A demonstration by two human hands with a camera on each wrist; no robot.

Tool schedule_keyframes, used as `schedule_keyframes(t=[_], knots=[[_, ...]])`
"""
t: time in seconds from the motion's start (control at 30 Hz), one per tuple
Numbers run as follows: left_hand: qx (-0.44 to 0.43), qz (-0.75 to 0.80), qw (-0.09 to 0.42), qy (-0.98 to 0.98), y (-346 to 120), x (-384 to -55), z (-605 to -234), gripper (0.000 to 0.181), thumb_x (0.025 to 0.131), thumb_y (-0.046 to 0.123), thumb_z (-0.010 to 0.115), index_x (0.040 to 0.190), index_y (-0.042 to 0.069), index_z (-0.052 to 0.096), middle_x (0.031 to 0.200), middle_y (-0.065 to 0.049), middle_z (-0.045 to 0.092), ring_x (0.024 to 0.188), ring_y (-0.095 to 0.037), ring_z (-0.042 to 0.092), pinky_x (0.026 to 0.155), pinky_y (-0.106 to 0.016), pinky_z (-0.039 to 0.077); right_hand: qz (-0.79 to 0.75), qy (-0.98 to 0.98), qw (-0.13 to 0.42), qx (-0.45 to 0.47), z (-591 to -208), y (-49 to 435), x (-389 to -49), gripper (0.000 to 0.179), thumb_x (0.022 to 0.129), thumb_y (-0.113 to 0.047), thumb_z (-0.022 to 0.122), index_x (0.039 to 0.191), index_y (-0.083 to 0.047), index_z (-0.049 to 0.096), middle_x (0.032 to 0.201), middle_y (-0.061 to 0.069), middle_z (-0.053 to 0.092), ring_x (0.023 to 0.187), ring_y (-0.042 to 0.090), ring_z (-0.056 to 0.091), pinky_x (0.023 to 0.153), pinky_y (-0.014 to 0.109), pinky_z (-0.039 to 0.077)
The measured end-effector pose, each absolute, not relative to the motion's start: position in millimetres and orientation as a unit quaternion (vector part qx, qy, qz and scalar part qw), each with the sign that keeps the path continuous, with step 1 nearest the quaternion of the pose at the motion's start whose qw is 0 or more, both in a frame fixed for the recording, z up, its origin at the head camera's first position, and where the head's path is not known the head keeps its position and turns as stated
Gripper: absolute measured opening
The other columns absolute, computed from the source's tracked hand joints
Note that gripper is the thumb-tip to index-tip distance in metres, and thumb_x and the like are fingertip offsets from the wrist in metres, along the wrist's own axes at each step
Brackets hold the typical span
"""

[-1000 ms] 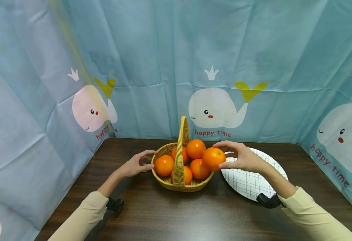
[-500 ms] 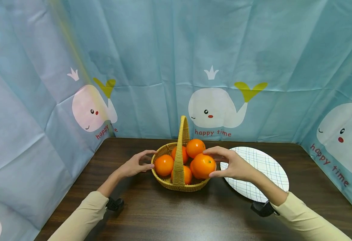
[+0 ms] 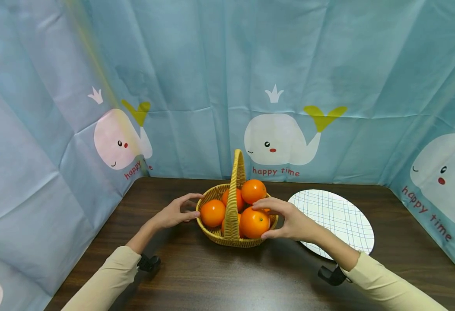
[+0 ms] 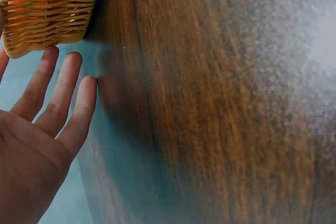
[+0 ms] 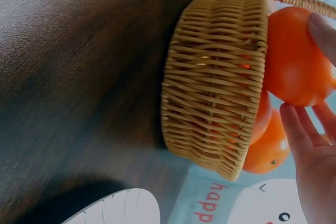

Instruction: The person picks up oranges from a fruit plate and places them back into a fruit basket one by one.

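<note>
My right hand (image 3: 295, 219) holds an orange (image 3: 254, 223) between thumb and fingers, over the front right of a wicker basket (image 3: 246, 243). In the right wrist view the held orange (image 5: 294, 56) sits at the basket's rim. Several other oranges lie in the basket, among them a left one (image 3: 212, 213) and a back one (image 3: 253, 191); the handle and the held orange partly hide others. At the basket's left side, my left hand (image 3: 176, 212) touches the rim with spread, relaxed fingers. The left wrist view shows those fingers (image 4: 67, 80) extended toward the wicker wall (image 4: 52, 14).
A white plate (image 3: 334, 216) with a grid pattern lies right of the basket, partly beneath the right forearm. The basket's tall arched handle (image 3: 236, 181) rises over its middle. Behind the dark wooden table (image 3: 227, 280) hangs a blue curtain (image 3: 196, 86) with whale prints.
My right hand has moved left and slightly down with the orange, from the basket's right edge to over its front right part. The left hand and the basket have stayed put.
</note>
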State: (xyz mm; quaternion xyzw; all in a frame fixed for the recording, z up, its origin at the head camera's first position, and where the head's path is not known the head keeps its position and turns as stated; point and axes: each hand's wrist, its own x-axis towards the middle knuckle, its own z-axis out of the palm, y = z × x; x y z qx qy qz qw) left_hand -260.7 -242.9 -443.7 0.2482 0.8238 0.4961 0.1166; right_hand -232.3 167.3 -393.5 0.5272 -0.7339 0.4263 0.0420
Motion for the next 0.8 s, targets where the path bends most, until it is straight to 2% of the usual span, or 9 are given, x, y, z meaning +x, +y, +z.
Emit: schedule_keyframes(t=[0.17, 0.37, 0.53, 0.63, 0.8], knots=[[0.247, 0.497, 0.116, 0.824, -243, -260, -441, 0.057, 0.101, 0.018, 0.067, 0.152, 0.010, 0.043, 0.142, -0.028, 0.048, 0.108, -0.036, 0.066, 0.082, -0.052, 0.058, 0.412, -0.744, 0.050, 0.524, -396, 167, -234, 0.067, 0.077, -0.017, 0.092, 0.136, -0.008, 0.061, 0.139, 0.007, 0.058, 0.130, 0.026, 0.050, 0.097, 0.041, 0.052], [0.249, 0.496, 0.118, 0.824, -243, -261, -442, 0.058, 0.102, 0.018, 0.066, 0.153, 0.009, 0.042, 0.140, -0.028, 0.050, 0.106, -0.034, 0.067, 0.082, -0.052, 0.057, 0.428, -0.739, 0.045, 0.519, -396, 172, -234, 0.068, 0.075, -0.010, 0.093, 0.135, -0.004, 0.061, 0.136, 0.011, 0.058, 0.123, 0.029, 0.054, 0.089, 0.048, 0.055], [0.251, 0.493, 0.116, 0.825, -243, -260, -443, 0.058, 0.102, 0.018, 0.066, 0.153, 0.008, 0.042, 0.140, -0.028, 0.049, 0.106, -0.034, 0.067, 0.082, -0.051, 0.058, 0.458, -0.725, 0.042, 0.512, -390, 181, -229, 0.060, 0.073, 0.006, 0.089, 0.126, 0.004, 0.062, 0.126, 0.021, 0.061, 0.111, 0.037, 0.060, 0.082, 0.055, 0.056], [0.253, 0.492, 0.112, 0.826, -242, -259, -442, 0.057, 0.101, 0.017, 0.067, 0.152, 0.007, 0.042, 0.140, -0.028, 0.049, 0.106, -0.035, 0.067, 0.081, -0.051, 0.058, 0.471, -0.721, 0.051, 0.505, -383, 187, -223, 0.051, 0.072, 0.017, 0.085, 0.118, 0.007, 0.064, 0.116, 0.024, 0.063, 0.102, 0.037, 0.062, 0.078, 0.053, 0.057], [0.266, 0.466, 0.068, 0.841, -242, -254, -442, 0.059, 0.104, 0.022, 0.063, 0.155, 0.011, 0.038, 0.146, -0.023, 0.047, 0.120, -0.041, 0.058, 0.088, -0.055, 0.055, 0.474, -0.737, 0.077, 0.476, -386, 201, -221, 0.044, 0.075, 0.023, 0.079, 0.110, -0.002, 0.068, 0.109, 0.016, 0.066, 0.097, 0.028, 0.065, 0.075, 0.046, 0.059]])
